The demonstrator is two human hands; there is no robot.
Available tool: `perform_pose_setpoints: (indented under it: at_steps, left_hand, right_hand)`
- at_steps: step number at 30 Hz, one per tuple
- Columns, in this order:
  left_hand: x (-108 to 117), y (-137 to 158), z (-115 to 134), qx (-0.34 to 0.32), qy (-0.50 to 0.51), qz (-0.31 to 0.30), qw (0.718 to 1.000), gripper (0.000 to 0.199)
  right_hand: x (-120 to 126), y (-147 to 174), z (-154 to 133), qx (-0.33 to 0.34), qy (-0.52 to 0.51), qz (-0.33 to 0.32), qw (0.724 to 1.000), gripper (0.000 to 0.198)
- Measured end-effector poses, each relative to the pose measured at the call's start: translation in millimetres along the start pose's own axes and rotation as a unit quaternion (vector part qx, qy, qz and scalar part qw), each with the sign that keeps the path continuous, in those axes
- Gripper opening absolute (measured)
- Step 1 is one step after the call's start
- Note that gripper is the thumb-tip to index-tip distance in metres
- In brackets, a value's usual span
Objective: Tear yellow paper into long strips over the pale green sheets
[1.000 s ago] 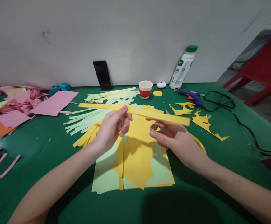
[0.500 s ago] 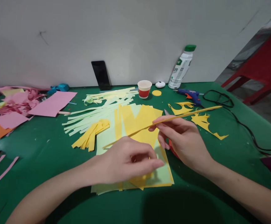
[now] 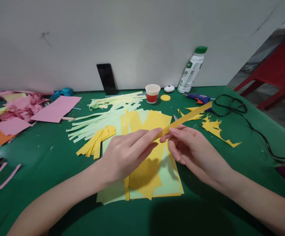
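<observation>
I have the strip (image 3: 191,115) pinched in the right hand's (image 3: 193,144) grip; the left hand (image 3: 125,154) touches its lower end, but from my end I can't tell whether it grasps. The strip slants above yellow sheets (image 3: 144,178) on the worktop (image 3: 46,147). Uneven pulling could crease it, I judge; a slack pinch could drop it among look-alike scraps (image 3: 212,127).

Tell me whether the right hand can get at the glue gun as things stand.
Probably yes: mainly yellow paper scraps lie between the right hand and the glue gun, though that hand would likely have to release the yellow strip it pinches.
</observation>
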State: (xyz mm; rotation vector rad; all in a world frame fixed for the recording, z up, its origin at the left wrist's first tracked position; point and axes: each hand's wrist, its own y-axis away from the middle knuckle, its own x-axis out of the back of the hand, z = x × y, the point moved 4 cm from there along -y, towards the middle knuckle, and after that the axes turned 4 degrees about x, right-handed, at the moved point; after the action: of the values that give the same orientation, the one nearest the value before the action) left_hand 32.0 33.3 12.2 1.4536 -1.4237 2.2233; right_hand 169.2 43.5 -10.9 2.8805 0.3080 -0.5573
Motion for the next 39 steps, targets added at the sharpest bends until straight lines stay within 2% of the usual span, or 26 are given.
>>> perform_pose_setpoints:
  at_steps: [3,6,9,11,15,19,25,28,30,32,36,39]
  left_hand:
    - [1.3,-0.6,-0.7,0.026,0.037,-0.009,0.999,0.027]
    - [1.4,-2.8,-2.2,0.085,0.159,-0.054,0.982,0.029]
    - [0.3,-3.6,-4.5,0.180,0.275,-0.110,0.938,0.033]
    - [1.0,-4.3,-4.3,0.216,0.324,-0.126,0.912,0.033]
    - [1.6,-5.2,-3.5,0.258,0.379,-0.146,0.877,0.032]
    - [-0.9,-5.2,-2.2,0.293,0.457,-0.175,0.821,0.030]
    - [-2.8,-4.2,-2.6,0.326,0.543,-0.181,0.753,0.027]
    - [-3.2,-2.8,-2.8,0.336,0.563,-0.179,0.734,0.022]
    - [-3.0,-2.5,-2.9,0.338,0.553,-0.178,0.741,0.020]
    - [-2.9,-2.8,-2.8,0.334,0.519,-0.180,0.766,0.022]
    - [-3.6,-3.1,-2.4,0.284,0.391,-0.178,0.857,0.030]
    - [-2.7,-2.6,-1.9,0.223,0.292,-0.137,0.920,0.019]
  right_hand:
    - [-1.2,-0.2,1.1,0.019,0.043,-0.033,0.998,0.015]
    - [0.7,-0.8,2.7,0.060,0.095,-0.044,0.993,0.017]
    - [3.9,-1.2,3.9,0.090,0.118,-0.043,0.988,0.018]
    - [5.1,-1.3,3.8,0.104,0.121,-0.046,0.986,0.016]
    - [5.8,-2.4,3.8,0.113,0.120,-0.062,0.984,0.012]
    - [6.9,-4.1,4.9,0.107,0.121,-0.069,0.984,0.015]
    - [5.3,-3.8,3.1,0.102,0.105,-0.091,0.985,0.013]
    - [4.0,-3.5,2.7,0.094,0.096,-0.098,0.986,0.010]
    - [4.4,-3.5,3.3,0.089,0.105,-0.090,0.986,0.006]
    - [5.4,-3.4,4.2,0.087,0.119,-0.074,0.986,0.003]
    - [5.4,-1.9,6.1,0.086,0.144,-0.063,0.984,0.004]
    - [4.9,-0.1,6.2,0.073,0.174,-0.055,0.981,0.006]
